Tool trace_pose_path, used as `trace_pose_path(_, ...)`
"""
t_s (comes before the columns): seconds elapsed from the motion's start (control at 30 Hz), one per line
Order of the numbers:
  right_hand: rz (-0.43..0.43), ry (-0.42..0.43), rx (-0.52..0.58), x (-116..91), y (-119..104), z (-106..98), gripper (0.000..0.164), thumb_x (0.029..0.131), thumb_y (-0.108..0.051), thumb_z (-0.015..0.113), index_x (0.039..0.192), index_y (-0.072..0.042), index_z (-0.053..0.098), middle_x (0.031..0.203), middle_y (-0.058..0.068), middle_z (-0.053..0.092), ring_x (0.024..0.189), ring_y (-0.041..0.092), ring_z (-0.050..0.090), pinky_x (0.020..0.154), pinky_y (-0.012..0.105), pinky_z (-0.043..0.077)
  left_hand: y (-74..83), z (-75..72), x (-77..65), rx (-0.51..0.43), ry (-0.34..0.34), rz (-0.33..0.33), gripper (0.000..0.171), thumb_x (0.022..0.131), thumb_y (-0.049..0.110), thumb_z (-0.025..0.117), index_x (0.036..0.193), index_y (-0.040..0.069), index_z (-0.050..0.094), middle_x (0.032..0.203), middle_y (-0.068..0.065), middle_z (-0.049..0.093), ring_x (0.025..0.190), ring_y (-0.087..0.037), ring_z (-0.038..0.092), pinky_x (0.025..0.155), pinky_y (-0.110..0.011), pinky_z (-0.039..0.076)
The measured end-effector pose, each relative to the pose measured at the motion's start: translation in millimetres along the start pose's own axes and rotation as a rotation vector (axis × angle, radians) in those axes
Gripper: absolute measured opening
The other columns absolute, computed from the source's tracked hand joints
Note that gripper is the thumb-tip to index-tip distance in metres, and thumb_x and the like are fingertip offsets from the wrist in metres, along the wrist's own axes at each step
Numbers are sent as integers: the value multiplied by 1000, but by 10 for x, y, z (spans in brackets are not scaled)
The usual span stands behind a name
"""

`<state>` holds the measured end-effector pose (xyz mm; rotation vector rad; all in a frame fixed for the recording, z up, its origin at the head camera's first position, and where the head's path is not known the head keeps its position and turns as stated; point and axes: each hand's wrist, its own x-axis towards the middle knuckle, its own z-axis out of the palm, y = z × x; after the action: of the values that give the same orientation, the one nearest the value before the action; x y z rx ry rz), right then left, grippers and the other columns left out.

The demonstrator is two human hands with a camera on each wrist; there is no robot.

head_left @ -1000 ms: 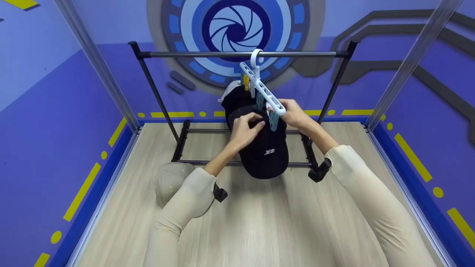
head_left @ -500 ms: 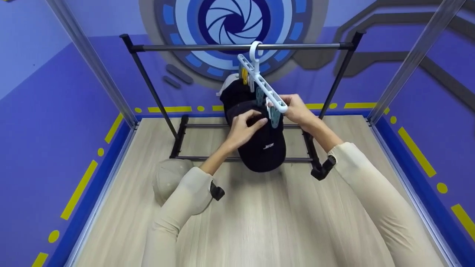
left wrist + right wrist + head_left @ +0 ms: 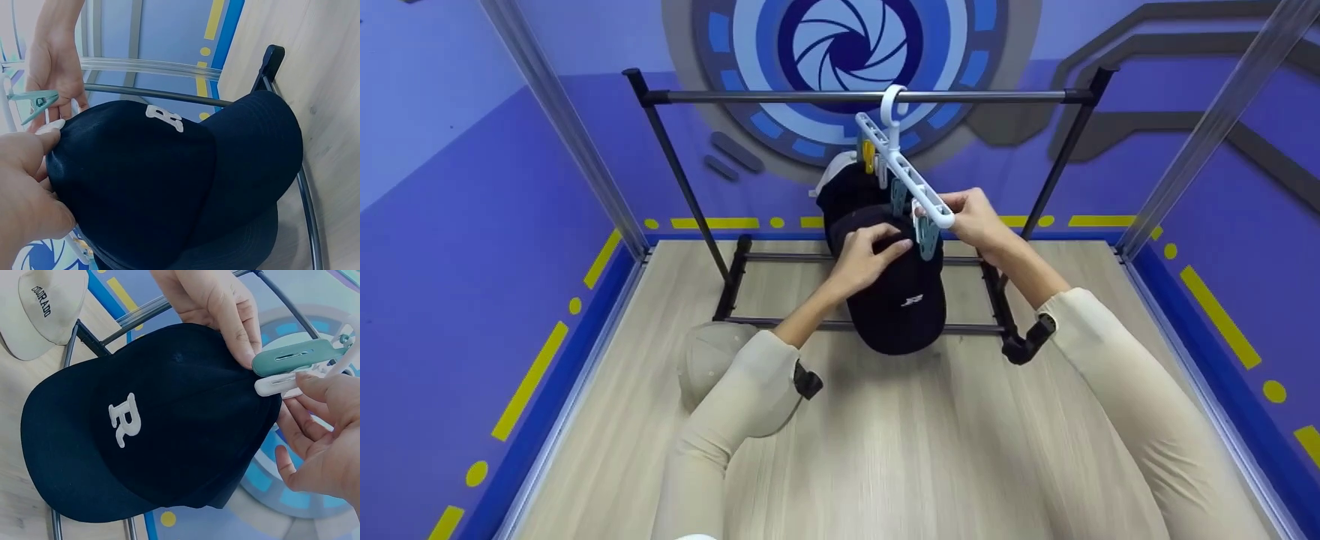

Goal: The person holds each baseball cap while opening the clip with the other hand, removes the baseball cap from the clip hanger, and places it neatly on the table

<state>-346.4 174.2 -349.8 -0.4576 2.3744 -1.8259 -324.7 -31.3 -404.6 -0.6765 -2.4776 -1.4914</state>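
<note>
A dark cap (image 3: pixel 896 319) with a white letter R on its front hangs beneath a white clip hanger (image 3: pixel 911 176), its brim pointing down. My left hand (image 3: pixel 866 259) pinches the cap's edge between thumb and fingers, close to the clips. At that same edge, my right hand (image 3: pixel 332 430) holds a white clip (image 3: pixel 274 385), thumb on top and fingers behind. A green clip (image 3: pixel 295 357) lies right beside the white one, over the cap's edge. Behind this cap, another black cap (image 3: pixel 851 196) hangs from the same hanger.
The hanger hooks over the top bar (image 3: pixel 780 97) of a black rack. A pale cap (image 3: pixel 712 360) lies on the wooden floor, partly under my left forearm. Further back on the hanger are a yellow clip (image 3: pixel 869 156) and a whitish cap (image 3: pixel 838 166). Purple walls surround the space.
The head view has shifted slightly. Both hands stay at the cap's edge and the clips, with little visible movement.
</note>
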Motion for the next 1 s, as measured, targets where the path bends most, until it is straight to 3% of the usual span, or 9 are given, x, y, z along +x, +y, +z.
trace_pose_path(0.2,11,13,43,-31,-6,20,12,95,-10,71,99,-11,82,82,-16,76,102,3,63,93,21,46,37,15,-41,-9,36,8,23,99,22,68,107,1,74,108,-11,76,104,-21,68,95,-29,51)
trace_pose_path(0.33,15,16,67,-59,-1,45,14,96,-12,71,104,-5,81,84,-14,76,99,4,64,89,20,49,57,15,-73,-9,40,10,23,98,22,70,105,1,75,106,-11,77,103,-21,69,95,-28,51)
trace_pose_path(0.77,39,71,38,-143,-13,86,13,96,-16,72,103,-9,81,90,-16,74,102,5,59,89,21,48,123,24,-157,-13,46,36,21,97,18,70,106,0,76,106,-12,77,104,-23,70,94,-28,52)
trace_pose_path(1.0,43,104,4,-128,-75,108,29,98,-18,70,117,4,74,92,-15,70,100,8,55,86,22,46,165,1,-183,-19,39,45,20,99,18,68,107,1,76,106,-11,77,101,-21,70,91,-26,51)
